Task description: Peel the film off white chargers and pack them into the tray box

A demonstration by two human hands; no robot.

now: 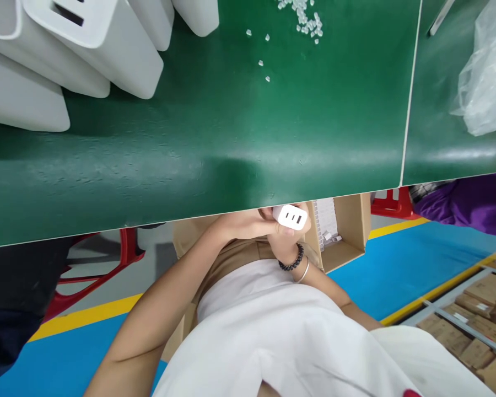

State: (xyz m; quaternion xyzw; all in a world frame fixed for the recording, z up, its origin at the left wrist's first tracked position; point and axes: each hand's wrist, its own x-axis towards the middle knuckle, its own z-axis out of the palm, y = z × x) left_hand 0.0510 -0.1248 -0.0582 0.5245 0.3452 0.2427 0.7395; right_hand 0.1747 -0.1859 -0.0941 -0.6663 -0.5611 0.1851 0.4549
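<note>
Held piece, 1: a white, round-cornered plastic block point(290, 216) with three dark slots in its end face. I see it just beyond the table's near edge, within the curl of the right hand point(283, 241), whose grip is closed on it. Left hand point(248, 225), 1: at the block's left side, fingertips partly hidden by the table edge; I cannot tell whether it grips or only touches.

Right wrist: 1 black beaded bracelet point(292, 260), 1 pale smooth bangle point(305, 272).

Green, smooth-topped table point(339, 116): far left, I count at least 5 white, round-cornered plastic housings point(136, 66), one showing dark slots. Far middle, small clear pellets point(310, 25): 4 strays, plus a cluster too dense for me to count. Far right, 1 crumpled clear plastic bag point(490, 77).

Right of the hands, 1 open brown cardboard box point(353, 229) holding a row of whitish pieces point(325, 218), number unclear to me. Red plastic stools, 2: one left point(128, 251), one right point(403, 203). Far right also, 1 co-worker's purple sleeve point(467, 204).
</note>
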